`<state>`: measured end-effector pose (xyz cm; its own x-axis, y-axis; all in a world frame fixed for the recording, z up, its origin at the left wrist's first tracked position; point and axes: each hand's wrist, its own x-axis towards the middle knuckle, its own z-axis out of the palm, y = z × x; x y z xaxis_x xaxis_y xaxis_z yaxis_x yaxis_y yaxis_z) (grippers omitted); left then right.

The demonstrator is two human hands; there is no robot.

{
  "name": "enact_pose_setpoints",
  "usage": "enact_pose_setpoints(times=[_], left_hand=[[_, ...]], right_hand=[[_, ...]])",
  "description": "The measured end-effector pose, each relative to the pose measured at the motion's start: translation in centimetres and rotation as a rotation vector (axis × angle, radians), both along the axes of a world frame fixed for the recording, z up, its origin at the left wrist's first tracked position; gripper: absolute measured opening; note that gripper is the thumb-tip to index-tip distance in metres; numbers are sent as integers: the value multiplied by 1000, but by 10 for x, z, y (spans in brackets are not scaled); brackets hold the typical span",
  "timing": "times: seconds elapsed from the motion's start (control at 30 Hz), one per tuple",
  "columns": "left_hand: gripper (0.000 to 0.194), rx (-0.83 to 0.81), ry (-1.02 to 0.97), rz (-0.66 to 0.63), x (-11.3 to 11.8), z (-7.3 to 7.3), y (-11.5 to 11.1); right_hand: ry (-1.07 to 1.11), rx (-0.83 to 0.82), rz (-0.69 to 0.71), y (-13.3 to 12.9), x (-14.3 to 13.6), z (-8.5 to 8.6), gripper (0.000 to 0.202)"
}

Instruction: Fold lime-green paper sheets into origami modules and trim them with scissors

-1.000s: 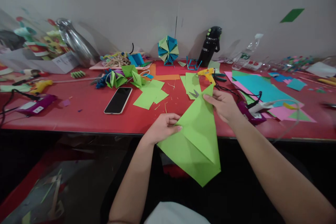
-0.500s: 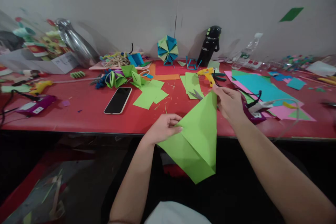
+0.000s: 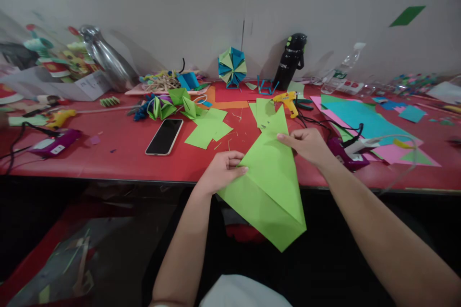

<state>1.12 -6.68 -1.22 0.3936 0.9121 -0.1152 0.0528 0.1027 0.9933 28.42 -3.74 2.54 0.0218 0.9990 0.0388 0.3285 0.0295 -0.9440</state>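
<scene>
A large sheet of light green paper (image 3: 270, 172), folded over on itself, is held up at the front edge of the red table. My left hand (image 3: 224, 171) pinches its left side, thumb on top and fingers behind. On the right edge, below the pointed top corner, my right hand (image 3: 306, 145) grips it between thumb and fingers. The lower corner hangs past the table edge over my lap. Behind the top corner, a pair of scissors (image 3: 265, 125) is mostly covered, with only the blade tips showing.
A phone (image 3: 164, 137) and cut green paper pieces (image 3: 209, 129) lie left of the sheet. A yellow glue gun (image 3: 287, 101) is just beyond my right hand, with cords and a purple box (image 3: 346, 154). Farther back stand a paper wheel (image 3: 232, 67) and a black bottle (image 3: 290, 60).
My right hand has slid from the sheet's top corner down its right edge. That corner now points up freely and leans left; the lower corner has swung right. My left hand keeps its hold.
</scene>
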Motion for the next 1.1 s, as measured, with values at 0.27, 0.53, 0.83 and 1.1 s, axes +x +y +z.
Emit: enact_pose_setpoints(times=[0.27, 0.53, 0.83, 1.1], left_hand=[[48, 66, 47, 177, -11, 1, 5], [55, 50, -101, 271, -19, 4, 7], [57, 75, -128, 487, -33, 0, 13], [62, 53, -234, 552, -39, 5, 13]], right_hand=[[-71, -210, 351, -4, 2, 0, 42], [2, -137, 455, -5, -1, -5, 36], [19, -171, 427, -3, -4, -10, 40], [-56, -108, 327, -3, -8, -8, 44]])
